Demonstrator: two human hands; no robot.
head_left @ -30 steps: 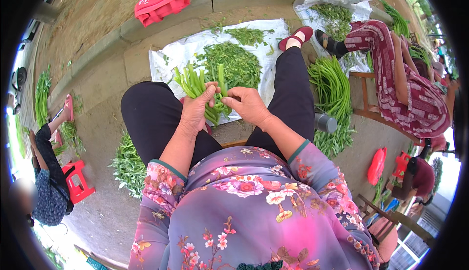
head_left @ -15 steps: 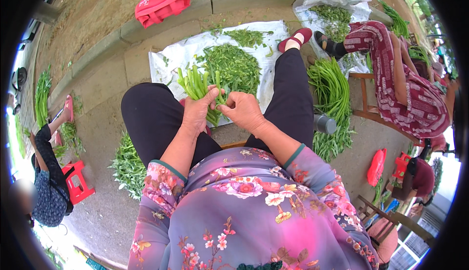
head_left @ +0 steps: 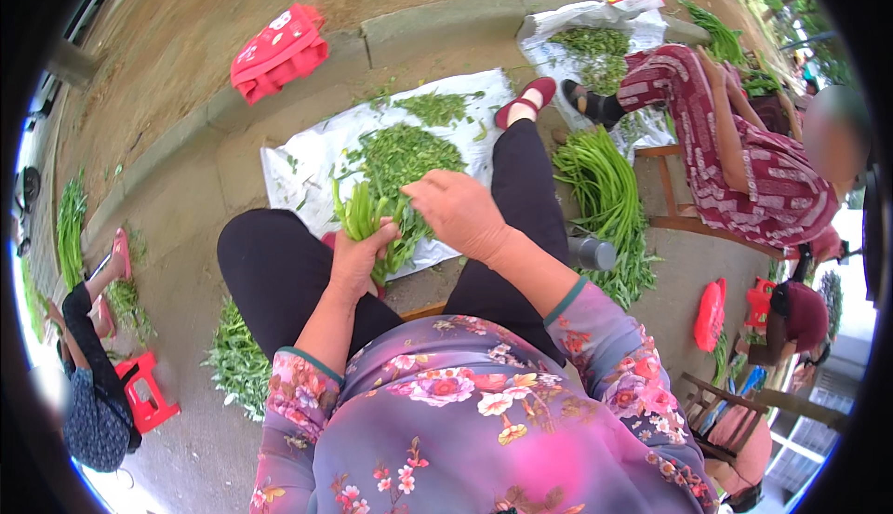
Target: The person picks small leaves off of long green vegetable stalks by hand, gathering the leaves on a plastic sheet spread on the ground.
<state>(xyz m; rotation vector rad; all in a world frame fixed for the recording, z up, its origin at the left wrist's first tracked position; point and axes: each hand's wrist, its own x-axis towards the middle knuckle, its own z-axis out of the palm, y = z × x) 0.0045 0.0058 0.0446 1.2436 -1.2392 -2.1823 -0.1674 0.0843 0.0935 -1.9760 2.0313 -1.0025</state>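
Between my knees my left hand point(head_left: 354, 259) is closed around a bunch of green stems point(head_left: 359, 211), their pale cut ends pointing up and away. My right hand point(head_left: 458, 214) is held just right of the bunch, its bent fingertips close to the stem tops. Whatever sits between those fingers, if anything, is too small to make out. Beneath and beyond both hands, a white plastic sheet point(head_left: 302, 174) lies on the ground with a heap of loose green leaves point(head_left: 409, 154) on it.
Long-stemmed greens point(head_left: 600, 184) lie right of my leg beside a grey cylinder point(head_left: 593, 253); another leafy pile point(head_left: 239, 360) is at left. A red bag point(head_left: 279, 53) rests by the kerb. Seated people are on both sides, one near a red stool point(head_left: 146, 391).
My right hand has lifted off the stems, its fingers now stretching further toward the upper left. My left hand keeps its hold on the bunch. The whole view has shifted and tilted slightly.
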